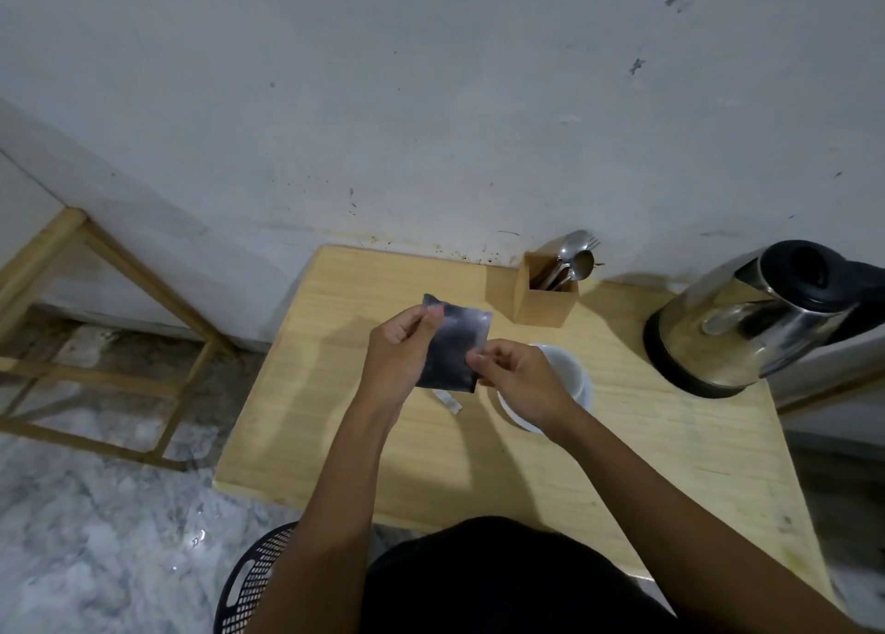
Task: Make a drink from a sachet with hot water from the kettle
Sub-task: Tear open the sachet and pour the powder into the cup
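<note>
I hold a dark, shiny sachet (pixel 452 346) upright above the wooden table (pixel 335 442). My left hand (pixel 397 355) pinches its top left corner. My right hand (pixel 519 379) pinches its right edge lower down. Just behind my right hand stands a white cup (pixel 570 370), partly hidden by that hand. A steel kettle (pixel 747 317) with a black lid and base sits at the table's right rear. A small pale strip (pixel 448 401) lies on the table under the sachet.
A wooden holder (pixel 546 303) with spoons and a fork stands against the wall at the back. A wooden frame (pixel 96 346) stands on the marble floor to the left. A black perforated stool (pixel 254 581) shows at the bottom.
</note>
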`<action>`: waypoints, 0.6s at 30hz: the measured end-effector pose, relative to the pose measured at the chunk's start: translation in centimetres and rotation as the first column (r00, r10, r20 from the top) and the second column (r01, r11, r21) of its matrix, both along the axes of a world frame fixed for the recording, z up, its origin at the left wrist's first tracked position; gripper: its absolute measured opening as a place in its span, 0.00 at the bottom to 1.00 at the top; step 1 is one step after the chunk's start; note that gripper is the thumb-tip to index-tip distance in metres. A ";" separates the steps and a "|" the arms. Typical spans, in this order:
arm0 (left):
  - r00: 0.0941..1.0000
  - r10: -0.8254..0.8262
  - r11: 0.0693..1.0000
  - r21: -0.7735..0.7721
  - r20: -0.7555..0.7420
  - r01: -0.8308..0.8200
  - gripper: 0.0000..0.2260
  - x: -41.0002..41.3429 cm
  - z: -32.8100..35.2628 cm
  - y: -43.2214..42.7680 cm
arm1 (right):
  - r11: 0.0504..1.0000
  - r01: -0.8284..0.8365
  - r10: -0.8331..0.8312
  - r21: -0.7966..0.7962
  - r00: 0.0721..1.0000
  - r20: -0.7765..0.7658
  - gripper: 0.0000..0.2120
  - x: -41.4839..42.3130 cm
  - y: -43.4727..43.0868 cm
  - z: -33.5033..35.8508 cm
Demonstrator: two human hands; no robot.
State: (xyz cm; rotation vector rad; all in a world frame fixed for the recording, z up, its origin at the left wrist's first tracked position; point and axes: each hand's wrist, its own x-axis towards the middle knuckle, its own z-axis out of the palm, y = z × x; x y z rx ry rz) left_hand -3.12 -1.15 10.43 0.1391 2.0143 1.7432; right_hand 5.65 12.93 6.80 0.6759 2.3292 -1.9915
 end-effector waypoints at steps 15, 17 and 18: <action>0.969 -0.248 0.951 -0.193 -0.001 0.243 0.20 5.9 -1.0 6.5 | 0.894 0.092 -0.015 0.439 0.984 -0.176 0.28 12.5 4.8 -2.2; 0.973 -0.232 0.951 -0.205 0.022 0.231 0.18 7.0 -1.0 7.2 | 0.838 0.097 -0.004 0.537 0.985 -0.172 0.29 13.4 4.9 -2.2; 0.974 -0.224 0.951 -0.208 0.039 0.227 0.17 7.5 -0.9 7.6 | 0.814 0.108 -0.012 0.571 0.986 -0.169 0.29 13.7 5.0 -2.2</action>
